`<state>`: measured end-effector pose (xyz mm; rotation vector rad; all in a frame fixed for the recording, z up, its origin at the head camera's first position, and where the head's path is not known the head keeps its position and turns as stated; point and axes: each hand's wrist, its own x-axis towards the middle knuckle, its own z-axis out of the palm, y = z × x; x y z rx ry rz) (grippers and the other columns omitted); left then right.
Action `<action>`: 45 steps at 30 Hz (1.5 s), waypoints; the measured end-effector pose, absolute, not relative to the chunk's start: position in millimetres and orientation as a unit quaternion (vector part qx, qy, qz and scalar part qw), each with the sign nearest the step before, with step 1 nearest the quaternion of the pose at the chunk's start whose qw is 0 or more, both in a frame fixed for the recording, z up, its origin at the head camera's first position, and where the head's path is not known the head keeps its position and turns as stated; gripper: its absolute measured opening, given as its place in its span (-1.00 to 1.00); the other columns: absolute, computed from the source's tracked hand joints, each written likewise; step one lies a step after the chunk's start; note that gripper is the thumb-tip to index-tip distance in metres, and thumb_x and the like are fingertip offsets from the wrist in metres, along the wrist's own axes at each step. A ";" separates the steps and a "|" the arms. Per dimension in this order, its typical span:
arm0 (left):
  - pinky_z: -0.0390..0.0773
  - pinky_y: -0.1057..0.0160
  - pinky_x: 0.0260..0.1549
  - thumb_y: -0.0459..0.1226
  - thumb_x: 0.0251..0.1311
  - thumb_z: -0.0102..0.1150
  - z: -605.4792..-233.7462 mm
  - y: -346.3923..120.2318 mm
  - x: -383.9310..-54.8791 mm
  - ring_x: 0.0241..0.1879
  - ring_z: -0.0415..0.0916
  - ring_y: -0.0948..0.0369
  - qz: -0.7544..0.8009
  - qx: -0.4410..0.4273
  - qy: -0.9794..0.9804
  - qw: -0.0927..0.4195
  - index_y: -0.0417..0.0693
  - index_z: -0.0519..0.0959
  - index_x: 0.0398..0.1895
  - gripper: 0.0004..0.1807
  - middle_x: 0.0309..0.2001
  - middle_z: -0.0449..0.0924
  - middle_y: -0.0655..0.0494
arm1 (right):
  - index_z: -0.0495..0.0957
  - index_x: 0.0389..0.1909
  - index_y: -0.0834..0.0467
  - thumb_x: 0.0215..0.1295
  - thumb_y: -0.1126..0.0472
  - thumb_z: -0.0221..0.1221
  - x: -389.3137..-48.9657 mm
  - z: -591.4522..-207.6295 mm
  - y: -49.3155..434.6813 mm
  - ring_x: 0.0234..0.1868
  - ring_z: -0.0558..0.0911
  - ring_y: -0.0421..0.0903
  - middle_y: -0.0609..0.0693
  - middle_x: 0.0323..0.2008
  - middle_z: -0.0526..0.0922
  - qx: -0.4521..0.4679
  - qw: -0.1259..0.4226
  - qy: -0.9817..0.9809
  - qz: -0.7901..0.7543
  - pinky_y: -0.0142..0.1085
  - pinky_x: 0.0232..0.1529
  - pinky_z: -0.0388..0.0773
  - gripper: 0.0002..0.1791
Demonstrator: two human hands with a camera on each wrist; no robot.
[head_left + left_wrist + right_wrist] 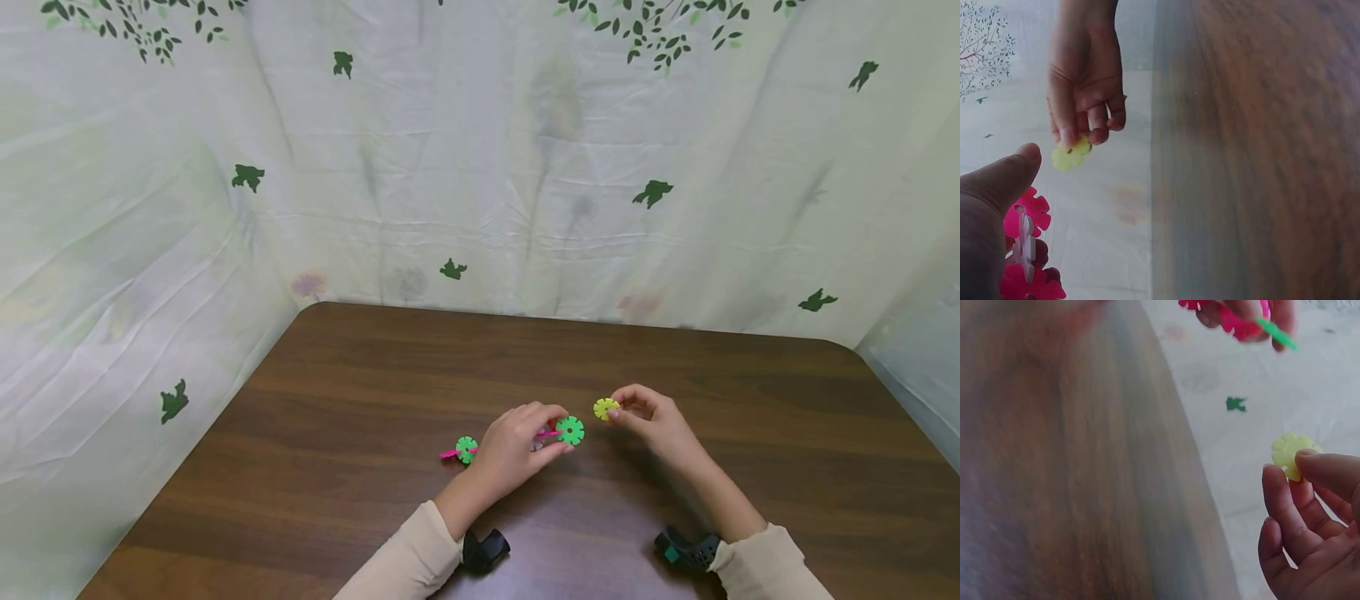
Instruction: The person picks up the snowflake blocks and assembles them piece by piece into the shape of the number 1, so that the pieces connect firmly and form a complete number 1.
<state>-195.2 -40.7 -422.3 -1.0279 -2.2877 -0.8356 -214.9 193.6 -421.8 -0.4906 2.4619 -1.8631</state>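
Note:
My left hand grips a row of interlocked notched plastic discs between thumb and fingers. At its right end is a green disc, face toward the head camera. Another green disc and a pink disc stick out on the left. The left wrist view shows a white disc slotted between pink discs; the palm hides some of the row. My right hand pinches a single yellow disc by its edge, thumb against fingertips. A small gap separates the yellow disc from the row's green end.
Both hands are above a brown wood-grain table. A pale cloth with green leaf and bird prints hangs behind it and on the left. Dark wrist devices sit at the left cuff and the right cuff.

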 end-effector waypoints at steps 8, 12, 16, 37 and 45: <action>0.35 0.48 -0.39 -0.14 -0.06 0.34 -421.8 -40.4 -195.3 -0.44 0.33 0.39 -0.311 -0.379 -0.837 0.242 -0.02 0.52 -0.19 -0.65 -0.38 0.47 0.27 | 0.45 -0.29 0.34 0.13 0.35 0.18 -198.7 -412.9 187.9 -0.37 0.59 0.04 0.14 -0.37 0.55 -0.219 -0.004 0.774 -0.594 -0.26 -0.34 0.53 -0.83; 0.34 0.49 -0.39 -0.14 -0.06 0.34 -422.2 -40.4 -195.4 -0.44 0.33 0.38 -0.311 -0.378 -0.838 0.243 -0.02 0.52 -0.19 -0.65 -0.38 0.47 0.27 | 0.45 -0.31 0.31 0.11 0.38 0.19 -195.2 -411.0 185.2 -0.39 0.59 0.03 0.13 -0.40 0.54 -0.246 -0.008 0.764 -0.596 -0.26 -0.35 0.54 -0.86; 0.35 0.49 -0.39 -0.14 -0.07 0.35 -422.3 -40.2 -195.0 -0.44 0.34 0.35 -0.310 -0.377 -0.837 0.249 -0.02 0.52 -0.20 -0.65 -0.39 0.47 0.26 | 0.47 -0.33 0.30 0.11 0.39 0.19 -193.7 -409.4 183.0 -0.42 0.56 0.01 0.14 -0.42 0.53 -0.280 -0.018 0.754 -0.594 -0.26 -0.40 0.53 -0.88; 0.40 0.49 -0.34 -0.17 -0.09 0.36 -422.1 -41.7 -193.2 -0.37 0.44 0.35 -0.321 -0.401 -0.823 0.241 -0.07 0.56 -0.19 -0.64 -0.28 0.57 0.23 | 0.56 -0.47 0.26 -0.07 0.58 0.21 -188.7 -413.4 174.4 -0.38 0.56 -0.17 0.06 -0.45 0.59 -0.323 -0.108 0.758 -0.556 -0.39 -0.37 0.52 -0.81; 0.40 0.49 -0.33 -0.16 -0.09 0.35 -422.0 -41.5 -193.4 -0.37 0.44 0.33 -0.327 -0.397 -0.823 0.240 -0.08 0.55 -0.19 -0.63 -0.27 0.56 0.22 | 0.54 -0.40 0.23 -0.04 0.58 0.19 -189.4 -416.1 172.3 -0.38 0.54 -0.16 0.08 -0.42 0.56 -0.323 -0.109 0.754 -0.562 -0.36 -0.40 0.51 -0.77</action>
